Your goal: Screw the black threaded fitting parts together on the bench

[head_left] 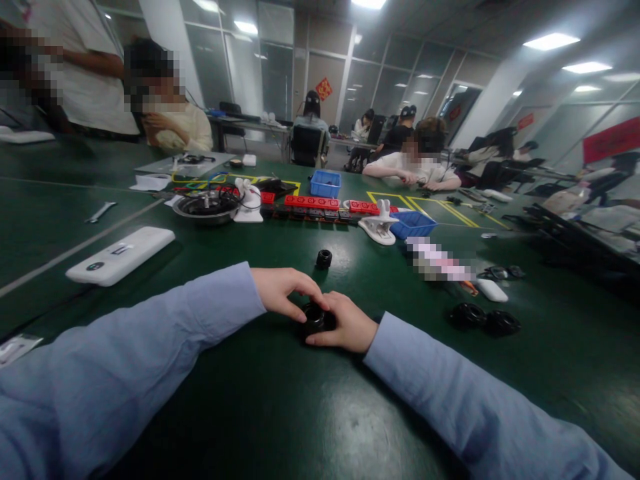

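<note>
Black ring: the round, hollow-looking piece [315, 321] is on the green table [250, 413] in front of me, between my two hands, its opening facing up.
Left hand: mine [293, 293] is curled on the ring's left and far edge, thumb and fingers gripping the rim.
Right hand: mine [345, 323] wraps the ring's right side, thumb on the near edge, fingers toward the far one, meeting my left fingertips.
Steady grip: I'd judge it best to brace with my right hand and work with my left, pressing evenly so the ring stays level; glossy black looks likely to slip.
Fingertips: they crowd the rim and hide part of it, so I should keep them off the opening.
Small black piece: it stands just beyond my hands [324, 259], the nearest thing my knuckles could knock.
Right side: two more black rings [469, 315] lie side by side, with a white case [493, 290] farther back.
Left side: a white slab [120, 257] lies beyond my sleeve, a wrench [101, 212] farther off.
Far middle: a metal bowl [206, 205], white clip stand [379, 223] and red-topped strip [310, 203] limit a long forward reach.
</note>
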A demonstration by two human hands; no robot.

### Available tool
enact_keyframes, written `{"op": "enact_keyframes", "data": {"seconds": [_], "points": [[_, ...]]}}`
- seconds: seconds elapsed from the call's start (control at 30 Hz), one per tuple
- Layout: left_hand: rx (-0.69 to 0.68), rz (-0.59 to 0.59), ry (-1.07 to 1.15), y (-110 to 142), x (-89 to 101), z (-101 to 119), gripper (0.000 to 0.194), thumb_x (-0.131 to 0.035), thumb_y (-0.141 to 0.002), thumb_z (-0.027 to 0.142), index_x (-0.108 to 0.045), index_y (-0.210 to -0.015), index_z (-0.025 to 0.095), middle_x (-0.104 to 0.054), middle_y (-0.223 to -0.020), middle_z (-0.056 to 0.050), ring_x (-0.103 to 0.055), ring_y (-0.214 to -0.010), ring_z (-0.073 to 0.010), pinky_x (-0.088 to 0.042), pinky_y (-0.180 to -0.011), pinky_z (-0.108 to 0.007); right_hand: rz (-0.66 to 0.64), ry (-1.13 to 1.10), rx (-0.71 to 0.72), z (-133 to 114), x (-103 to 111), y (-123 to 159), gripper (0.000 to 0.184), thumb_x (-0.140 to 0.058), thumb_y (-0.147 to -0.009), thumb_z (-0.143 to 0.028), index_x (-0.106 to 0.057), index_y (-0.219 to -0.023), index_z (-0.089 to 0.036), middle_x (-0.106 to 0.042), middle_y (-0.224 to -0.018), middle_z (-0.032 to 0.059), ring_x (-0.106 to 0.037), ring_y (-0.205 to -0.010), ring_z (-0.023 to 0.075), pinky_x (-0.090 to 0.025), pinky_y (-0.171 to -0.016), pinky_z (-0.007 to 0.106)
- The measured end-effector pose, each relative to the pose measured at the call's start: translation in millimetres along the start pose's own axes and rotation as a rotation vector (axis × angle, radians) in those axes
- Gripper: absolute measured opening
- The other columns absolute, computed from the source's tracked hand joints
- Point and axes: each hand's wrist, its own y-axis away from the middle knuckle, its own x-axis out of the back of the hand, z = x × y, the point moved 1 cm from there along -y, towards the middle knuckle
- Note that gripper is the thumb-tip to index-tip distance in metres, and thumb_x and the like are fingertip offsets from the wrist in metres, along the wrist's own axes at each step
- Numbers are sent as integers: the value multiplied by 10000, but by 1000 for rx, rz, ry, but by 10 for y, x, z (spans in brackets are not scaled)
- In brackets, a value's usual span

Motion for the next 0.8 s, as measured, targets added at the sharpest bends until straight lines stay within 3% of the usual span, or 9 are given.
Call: {"op": "enact_keyframes", "data": {"seconds": [0.43,0.63,0.8], "points": [[49,56,-162,-19,-30,82,403,-725,-743,222,-632,-1134,192,-622,-1001,-52,-609,-926,-183,-464,-846,-262,2,2,-15,3,-13,2,484,-776,-629,-442,-647,-996,-154,-668,-952,69,-587,-872,227,-432,-797,359],[202,51,-327,-50,-56,310,406,-731,-743,247,-642,-1133,178,-644,-979,-60,-623,-899,-190,-469,-796,-260,-10,1,14,-3,-8,-5,504,-767,-648,-435,-637,-1035,-140,-665,-957,81,-588,-879,234,-423,-798,365],[395,63,-497,-63,-94,501,353,-692,-769,390,-682,-1048,173,-660,-929,-71,-626,-872,-221,-467,-731,-284,-17,3,24,-5,-5,1,510,-762,-661,-439,-621,-1077,-179,-660,-960,59,-578,-881,225,-409,-806,356]]}}
